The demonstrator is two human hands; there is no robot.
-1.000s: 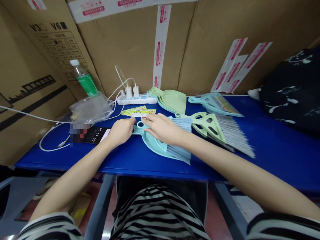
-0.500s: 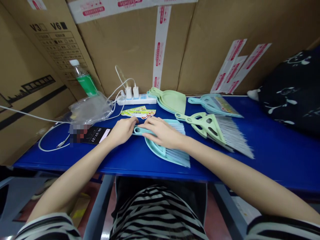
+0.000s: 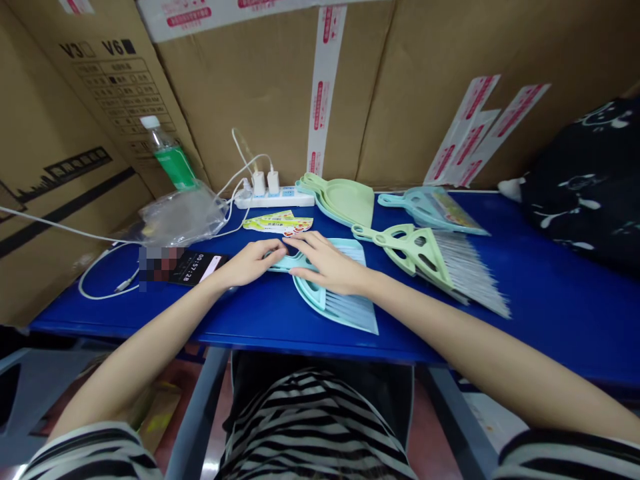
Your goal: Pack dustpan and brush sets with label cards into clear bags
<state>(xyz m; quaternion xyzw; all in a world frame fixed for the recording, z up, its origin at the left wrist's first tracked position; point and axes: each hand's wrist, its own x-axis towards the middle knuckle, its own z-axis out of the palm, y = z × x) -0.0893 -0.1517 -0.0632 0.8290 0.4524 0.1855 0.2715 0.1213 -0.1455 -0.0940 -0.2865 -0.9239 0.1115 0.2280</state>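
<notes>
A light-blue hand brush [image 3: 316, 293] lies in a matching light-blue dustpan [image 3: 367, 250] on the blue table, its bristles toward the pan's wide edge. My left hand [image 3: 254, 261] is closed around the handle end, where the two handles overlap. My right hand [image 3: 334, 265] grips the brush from above near its neck, thumb and fingers on either side. The palm hides part of the brush head. To the right lies a green brush [image 3: 433, 257] with grey bristles, on another brush. Behind are stacked dustpans, a green one [image 3: 350, 199] on top.
A bagged light-blue set [image 3: 430, 207] lies at the back right, near a black patterned bag [image 3: 585, 180]. Leftward are a phone [image 3: 197, 267], clear plastic bags [image 3: 183, 217], a bottle [image 3: 174, 160] and a power strip [image 3: 280, 198]. Printed cards [image 3: 277, 223] lie behind my hands. Cardboard [image 3: 260, 100] walls the back.
The brush has shifted left within the dustpan, so its bristles no longer stick out past the pan's edge. My left hand has moved right, over the handle end.
</notes>
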